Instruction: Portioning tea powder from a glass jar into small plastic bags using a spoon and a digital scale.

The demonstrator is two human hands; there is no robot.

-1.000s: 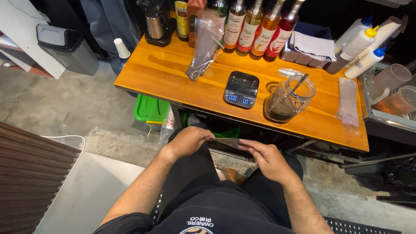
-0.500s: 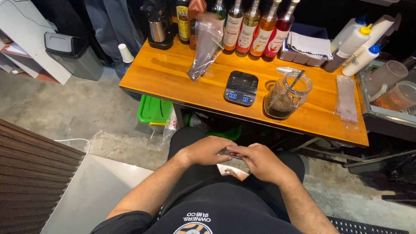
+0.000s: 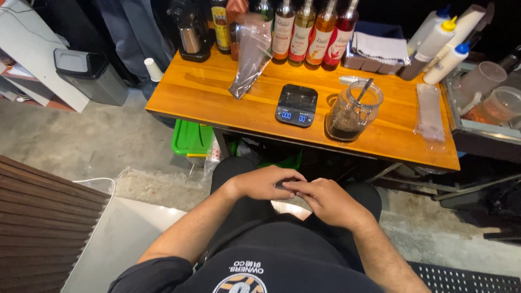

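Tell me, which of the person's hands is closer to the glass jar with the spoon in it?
Right. The right hand lies at the lap almost straight below the glass jar, while the left hand touches it from further left, roughly under the black scale. Neither reaches the table.

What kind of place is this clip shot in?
Probably a small drinks or coffee stall's prep counter. A wooden table holds a row of syrup bottles, a digital scale and a glass jar of dark liquid, with squeeze bottles alongside.

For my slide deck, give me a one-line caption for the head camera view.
Left hand and right hand meet over the lap before a wooden table with digital scale and glass jar.
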